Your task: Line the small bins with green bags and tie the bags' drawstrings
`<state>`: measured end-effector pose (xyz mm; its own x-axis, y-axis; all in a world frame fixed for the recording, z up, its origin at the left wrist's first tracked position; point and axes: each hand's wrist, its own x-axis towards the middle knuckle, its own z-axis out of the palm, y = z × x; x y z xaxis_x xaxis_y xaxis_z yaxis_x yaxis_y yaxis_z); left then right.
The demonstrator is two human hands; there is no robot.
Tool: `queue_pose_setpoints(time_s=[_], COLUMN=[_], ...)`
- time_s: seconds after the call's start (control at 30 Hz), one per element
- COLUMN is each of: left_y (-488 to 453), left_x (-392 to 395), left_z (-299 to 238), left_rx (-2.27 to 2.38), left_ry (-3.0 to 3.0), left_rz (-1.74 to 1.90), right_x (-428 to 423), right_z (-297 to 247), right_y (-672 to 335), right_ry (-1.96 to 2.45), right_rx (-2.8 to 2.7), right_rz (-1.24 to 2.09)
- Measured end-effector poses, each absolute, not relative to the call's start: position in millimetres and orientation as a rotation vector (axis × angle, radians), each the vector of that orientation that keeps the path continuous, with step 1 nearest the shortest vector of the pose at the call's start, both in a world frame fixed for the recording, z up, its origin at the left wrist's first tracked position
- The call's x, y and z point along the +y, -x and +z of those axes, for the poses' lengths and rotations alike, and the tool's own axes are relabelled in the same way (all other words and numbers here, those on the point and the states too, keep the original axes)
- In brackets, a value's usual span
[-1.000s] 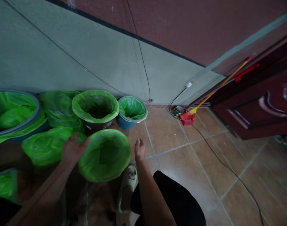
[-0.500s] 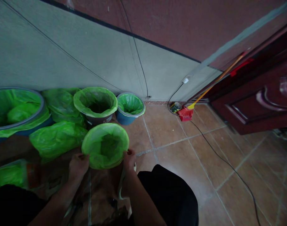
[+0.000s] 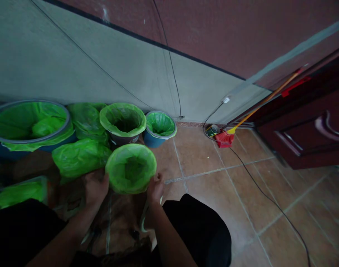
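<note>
A bin fitted with a green bag [image 3: 134, 168] stands in front of me, its bag folded outward over the round rim. At its left side is my left hand [image 3: 97, 188], blurred, with fingers apart and the thumb side against the green bag. My right hand [image 3: 155, 188] is at the right edge of the same bin, its fingers loosely bent and apart, touching or very near the rim. Neither hand visibly pinches the bag. The bin's lower part is hidden below its rim and by shadow.
A brown bin with a green liner [image 3: 124, 137], a small blue bin [image 3: 154, 141] and a large grey-rimmed tub [image 3: 32, 141] line the wall. Green bags [image 3: 81, 155] lie between. A red broom [image 3: 225, 139] leans by the door; a black cable [image 3: 265, 191] crosses the tiles.
Both hands have loosened from their pinch on the rim, the left fingers spreading along the bin's side. The view has shifted, so the bins appear further right.
</note>
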<state>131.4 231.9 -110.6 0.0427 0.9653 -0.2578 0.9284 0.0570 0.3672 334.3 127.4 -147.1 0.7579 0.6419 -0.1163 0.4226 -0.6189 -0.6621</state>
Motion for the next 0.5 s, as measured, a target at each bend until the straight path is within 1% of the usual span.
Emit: queue_pose_setpoints(time_s=[0.07, 0.1, 0.17, 0.23, 0.33, 0.5], left_y=[-127, -126, -129, -134, -143, -147], left_x=[211, 201, 184, 176, 179, 194], left_z=[-104, -101, -98, -98, -103, -113], left_rx=[1.947, 1.886, 1.654, 1.451, 1.289, 1.231], left_ry=[-1.878, -1.917, -2.046, -2.144, -2.215, -2.206], left_rz=[0.147, 0.134, 0.059, -0.025, -0.143, -0.257], right_x=[114, 109, 103, 102, 107, 115], right_z=[-131, -125, -119, -118, -122, -128], right_y=[-322, -315, -302, -293, -293, -316], right_ry=[2.322, 2.301, 2.244, 2.213, 2.267, 2.355], right_rx=[-1.008, -1.175, -1.472, -1.647, -1.729, -1.782], right_rz=[0.513, 0.57, 0.659, 0.693, 0.702, 0.667])
